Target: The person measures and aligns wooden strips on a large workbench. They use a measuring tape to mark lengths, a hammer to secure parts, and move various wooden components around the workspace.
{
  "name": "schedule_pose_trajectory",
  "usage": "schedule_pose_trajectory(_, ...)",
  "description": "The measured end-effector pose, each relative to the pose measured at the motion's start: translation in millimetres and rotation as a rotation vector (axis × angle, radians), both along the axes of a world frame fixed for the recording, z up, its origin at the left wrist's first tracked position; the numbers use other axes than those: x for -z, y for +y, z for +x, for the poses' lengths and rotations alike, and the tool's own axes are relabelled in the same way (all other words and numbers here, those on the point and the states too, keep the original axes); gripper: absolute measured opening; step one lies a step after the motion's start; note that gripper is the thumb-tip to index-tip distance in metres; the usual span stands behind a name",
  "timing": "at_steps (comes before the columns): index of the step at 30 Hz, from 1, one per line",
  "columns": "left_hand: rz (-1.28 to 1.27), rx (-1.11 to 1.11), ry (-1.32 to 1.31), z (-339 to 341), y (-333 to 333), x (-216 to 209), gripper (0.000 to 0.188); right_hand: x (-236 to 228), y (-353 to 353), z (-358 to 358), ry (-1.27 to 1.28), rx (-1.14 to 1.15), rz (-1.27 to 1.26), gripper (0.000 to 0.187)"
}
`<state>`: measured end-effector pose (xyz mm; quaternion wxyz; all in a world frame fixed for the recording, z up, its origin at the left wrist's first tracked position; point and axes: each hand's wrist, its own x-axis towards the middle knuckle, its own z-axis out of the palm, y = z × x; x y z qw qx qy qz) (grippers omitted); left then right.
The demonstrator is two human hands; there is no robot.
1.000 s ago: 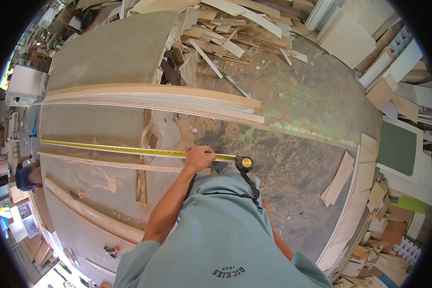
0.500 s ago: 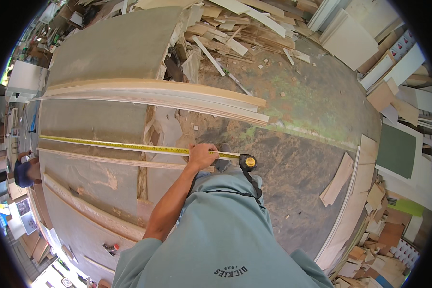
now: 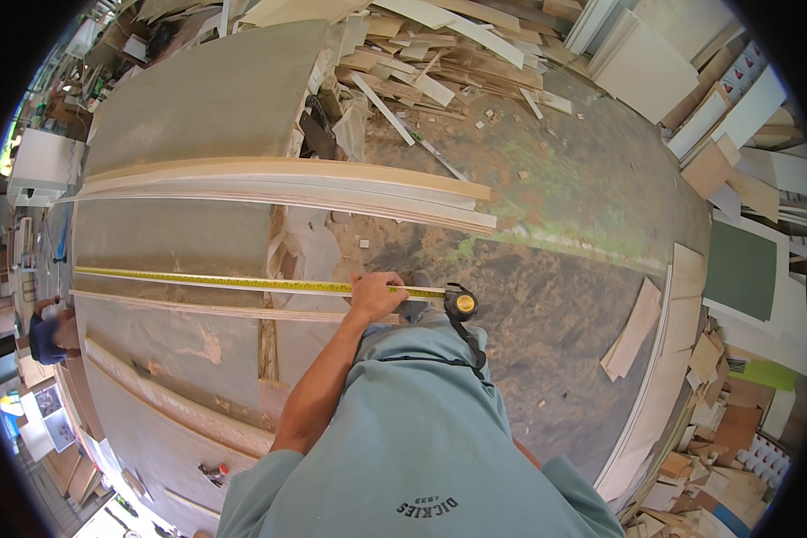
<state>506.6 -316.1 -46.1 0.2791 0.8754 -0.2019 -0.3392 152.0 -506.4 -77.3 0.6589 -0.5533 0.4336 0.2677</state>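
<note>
My left hand point(image 3: 375, 297) is closed over the extended yellow blade point(image 3: 215, 281) of a tape measure and a narrow white strip under it, with thumb and fingers bent round them. The black tape measure case point(image 3: 464, 306) with its yellow centre sits at the strip's right end, just in front of my shirt. From there the blade runs left across the workbench to its far left side. Beside it lies a thin wooden strip point(image 3: 206, 308). Only a bit of my right forearm point(image 3: 527, 455) shows; the right hand is hidden behind my body.
Several long boards point(image 3: 287, 184) lie across the bench point(image 3: 206, 99) and overhang its right edge. Wood offcuts point(image 3: 430, 67) are heaped on the floor beyond. Sheet panels point(image 3: 740, 269) lean at right. A red-and-black tool point(image 3: 212, 472) lies at lower left. Another person point(image 3: 49, 336) is at far left.
The view has shifted slightly, so the bench and boards sit a little lower. A sliver of my right forearm has come into sight. My left hand keeps its hold on the tape and strip.
</note>
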Motion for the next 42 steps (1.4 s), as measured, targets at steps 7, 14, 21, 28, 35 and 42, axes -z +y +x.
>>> schedule_pose_trajectory(7, 0.024, -0.004, -0.038, -3, -2, -3, 0.035, 0, 1, -2, 0.004, 0.012, 0.005, 0.015)
schedule_pose_trajectory(14, 0.046, -0.015, -0.065, -4, -5, -6, 0.041, 1, 2, -5, 0.011, 0.023, 0.011, 0.015)
schedule_pose_trajectory(21, 0.055, -0.035, -0.104, -7, -7, -1, 0.044, 2, 2, -8, 0.01, 0.031, 0.011, 0.015)
schedule_pose_trajectory(28, 0.087, -0.043, -0.138, -7, -11, -6, 0.048, 2, 2, -9, 0.016, 0.043, 0.022, 0.015)
schedule_pose_trajectory(35, 0.158, -0.027, -0.128, -6, -16, -12, 0.055, 2, 1, -11, 0.015, 0.047, 0.028, 0.016)
schedule_pose_trajectory(42, 0.201, -0.033, -0.13, -7, -20, -17, 0.063, 2, 1, -14, 0.017, 0.05, 0.034, 0.016)
